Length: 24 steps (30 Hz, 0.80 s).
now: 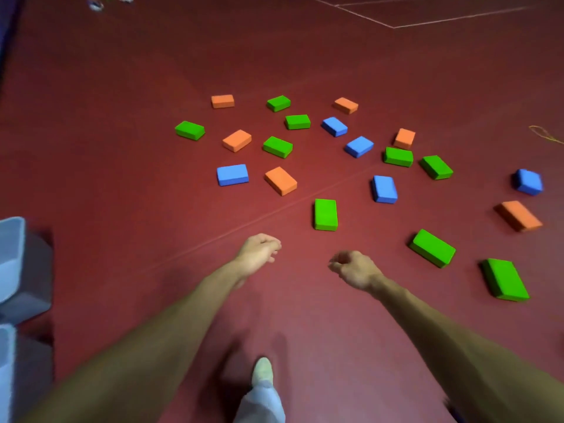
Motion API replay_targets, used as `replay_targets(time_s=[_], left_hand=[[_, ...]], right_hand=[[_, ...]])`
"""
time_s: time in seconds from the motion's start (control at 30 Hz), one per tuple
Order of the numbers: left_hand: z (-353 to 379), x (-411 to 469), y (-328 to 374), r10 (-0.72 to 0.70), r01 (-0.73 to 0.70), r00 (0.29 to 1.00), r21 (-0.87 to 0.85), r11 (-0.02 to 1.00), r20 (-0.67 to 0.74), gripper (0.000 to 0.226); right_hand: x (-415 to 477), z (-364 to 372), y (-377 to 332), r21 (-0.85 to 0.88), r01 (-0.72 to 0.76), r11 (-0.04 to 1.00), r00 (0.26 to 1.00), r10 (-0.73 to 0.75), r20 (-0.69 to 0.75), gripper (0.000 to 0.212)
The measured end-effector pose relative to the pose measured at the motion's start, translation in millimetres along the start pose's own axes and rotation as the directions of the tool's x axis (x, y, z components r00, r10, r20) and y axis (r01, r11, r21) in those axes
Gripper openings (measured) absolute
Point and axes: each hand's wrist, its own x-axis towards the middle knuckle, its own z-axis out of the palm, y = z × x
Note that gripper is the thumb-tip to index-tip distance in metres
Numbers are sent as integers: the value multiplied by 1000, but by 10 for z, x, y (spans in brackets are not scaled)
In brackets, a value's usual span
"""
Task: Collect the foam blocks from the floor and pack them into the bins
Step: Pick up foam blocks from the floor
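Observation:
Several green, orange and blue foam blocks lie scattered on the dark red floor ahead of me. Nearest is an upright-lying green block [325, 214], just beyond my hands. More green blocks [432, 248] [505, 279] lie to the right, an orange block [280, 180] and a blue block [232, 174] to the left. My left hand [258, 253] and my right hand [355, 269] hang above the floor with loosely curled fingers, holding nothing. Two pale bins [13, 257] [6, 370] sit at the left edge.
My foot in a light shoe [262, 372] stands on the floor below my arms. White floor lines [393, 25] run at the far right top. A yellow cord [546, 137] lies at the right edge. Small objects [97, 3] sit at the far top left.

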Motion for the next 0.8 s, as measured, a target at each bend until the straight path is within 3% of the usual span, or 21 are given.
replay_targets(time_s=[0.1, 0.3, 0.5, 0.7, 0.8], left_hand=[[-130, 496, 187, -33, 31, 998, 23, 999, 46, 14], [-189, 1487, 739, -31, 30, 999, 79, 996, 9, 16], [232, 2394, 1470, -52, 31, 991, 166, 986, 123, 21], [905, 3483, 2201, -94, 80, 993, 206, 975, 64, 24], [1260, 3926, 2573, -111, 87, 989, 223, 971, 98, 10]], right_hand=[[440, -210, -210, -134, -32, 990, 999, 37, 31, 24], [1216, -700, -383, -178, -58, 982, 998, 62, 15, 34], [1948, -1375, -55, -93, -118, 989, 993, 119, 5, 31], [3031, -2342, 525, 65, -152, 986, 986, 156, -51, 22], [3489, -2850, 771, 118, -179, 977, 982, 185, -38, 20]])
